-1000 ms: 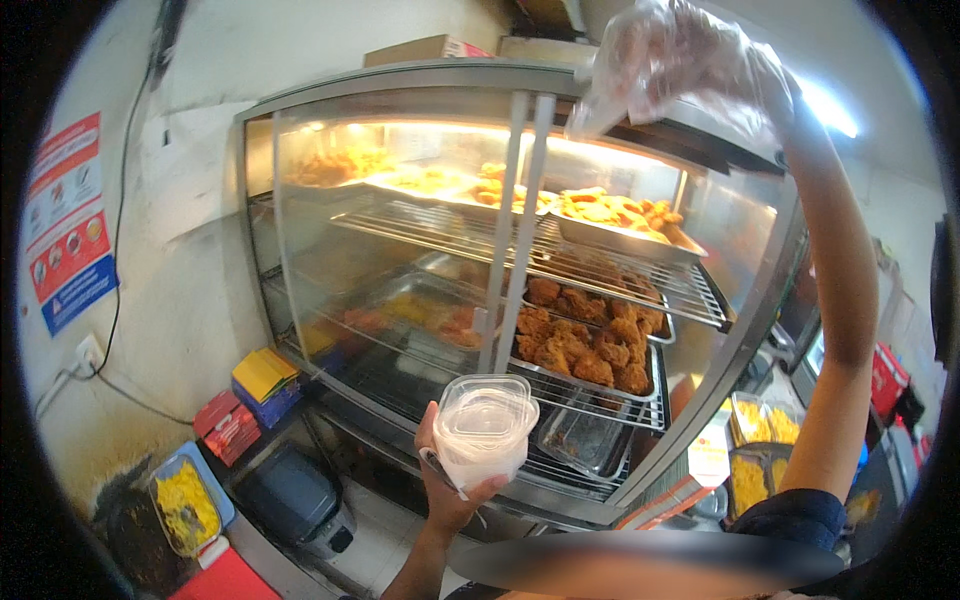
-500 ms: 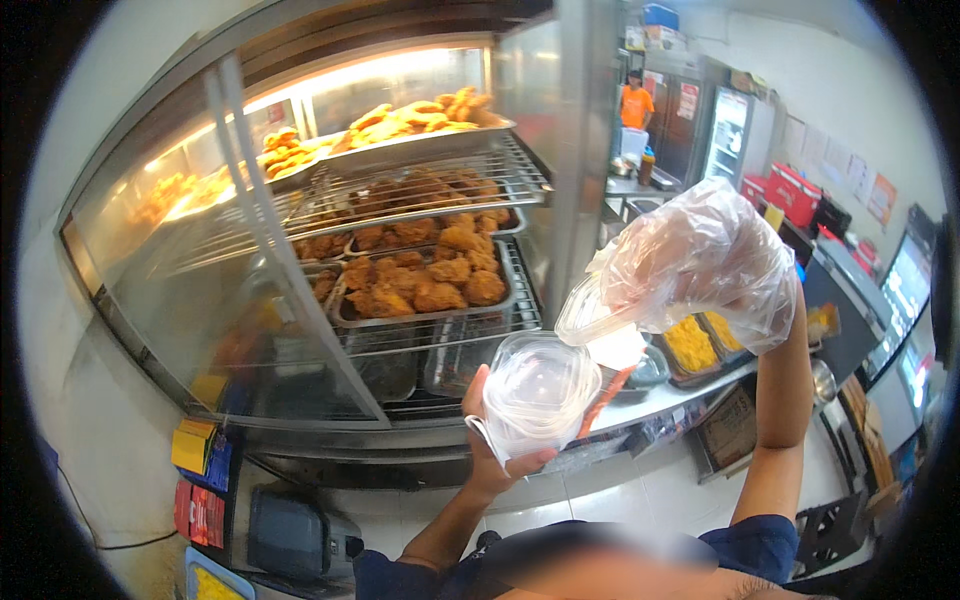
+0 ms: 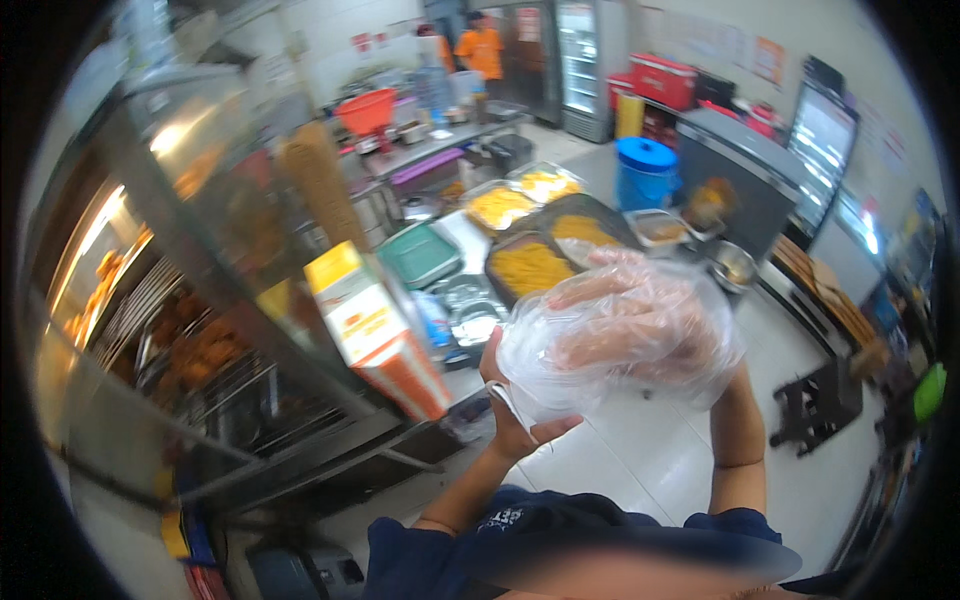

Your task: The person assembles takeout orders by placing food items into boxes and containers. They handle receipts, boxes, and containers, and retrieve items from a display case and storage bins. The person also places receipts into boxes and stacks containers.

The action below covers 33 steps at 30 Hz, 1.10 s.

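Note:
Clear plastic containers (image 3: 535,350), which look stacked, are held in front of me. My left hand (image 3: 515,415) grips them from the left and below, its thumb along the near side, with a white strap-like loop at its fingers. Covered by a loose clear plastic bag or glove, my right hand (image 3: 640,330) lies across the containers from the right, fingers reaching over them. Plastic glare and blur hide much of the containers and the exact fingertip contact. Beyond my hands stand dark trays of yellow food (image 3: 530,268).
On the left is a glass-fronted warmer (image 3: 240,300) with fried pieces on racks. An orange-and-white box (image 3: 375,330) stands beside it. Farther back are a green tray (image 3: 420,255), a blue lidded bucket (image 3: 645,170) and people in orange shirts (image 3: 480,50). A black crate (image 3: 820,400) stands right.
My view has swung right, away from the warmer toward the counter and room. My right hand, earlier raised with a clear container at its fingertips, has come down over the containers in my left.

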Available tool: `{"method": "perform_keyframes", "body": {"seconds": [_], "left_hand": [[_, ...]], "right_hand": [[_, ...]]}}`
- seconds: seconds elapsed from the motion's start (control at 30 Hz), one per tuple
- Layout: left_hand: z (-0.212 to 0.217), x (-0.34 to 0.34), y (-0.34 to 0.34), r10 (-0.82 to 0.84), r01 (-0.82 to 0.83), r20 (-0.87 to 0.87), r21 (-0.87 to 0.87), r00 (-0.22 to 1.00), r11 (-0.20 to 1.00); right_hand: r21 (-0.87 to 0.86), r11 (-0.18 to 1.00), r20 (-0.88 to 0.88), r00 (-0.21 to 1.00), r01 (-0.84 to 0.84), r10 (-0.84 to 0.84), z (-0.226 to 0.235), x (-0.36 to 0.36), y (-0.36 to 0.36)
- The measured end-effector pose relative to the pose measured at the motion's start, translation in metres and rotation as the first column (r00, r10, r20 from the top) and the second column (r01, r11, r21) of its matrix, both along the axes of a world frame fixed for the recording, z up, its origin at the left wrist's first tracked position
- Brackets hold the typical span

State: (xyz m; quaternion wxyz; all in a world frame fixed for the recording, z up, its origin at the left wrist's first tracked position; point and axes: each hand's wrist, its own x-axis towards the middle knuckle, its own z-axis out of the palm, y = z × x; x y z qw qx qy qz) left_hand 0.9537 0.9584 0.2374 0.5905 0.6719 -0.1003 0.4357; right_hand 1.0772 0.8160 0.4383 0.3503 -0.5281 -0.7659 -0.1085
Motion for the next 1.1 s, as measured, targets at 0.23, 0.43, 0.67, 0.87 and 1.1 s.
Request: {"method": "perform_keyframes", "body": {"seconds": [0.23, 0.43, 0.67, 0.87, 1.1], "left_hand": [[-0.043, 0.160, -0.119, -0.480, 0.452, -0.054, -0.256, 0.876, 0.854], [-0.084, 0.318, -0.227, -0.645, 0.645, -0.008, -0.013, 0.764, 0.764], [-0.062, 0.475, -0.396, -0.878, 0.871, -0.085, 0.196, 0.472, 0.449], [-0.048, 0.562, -0.528, -0.987, 0.979, 0.020, 0.123, 0.161, 0.162], [-0.067, 0.723, -0.633, -0.906, 0.898, -0.116, 0.234, 0.407, 0.373]], "right_hand": [[0.097, 0.850, -0.237, 0.842, 0.517, -0.485, -0.072, 0.069, -0.143], [0.185, 0.545, -0.281, 0.575, 0.818, -0.768, -0.137, 0.173, -0.255], [0.272, -0.029, -0.369, 0.076, 0.962, -0.926, -0.177, 0.269, -0.378], [0.353, -0.289, -0.411, -0.130, 0.890, -0.902, -0.194, 0.340, -0.491], [0.303, -0.157, -0.279, -0.070, 0.940, -0.958, -0.227, 0.497, -0.618]]}}
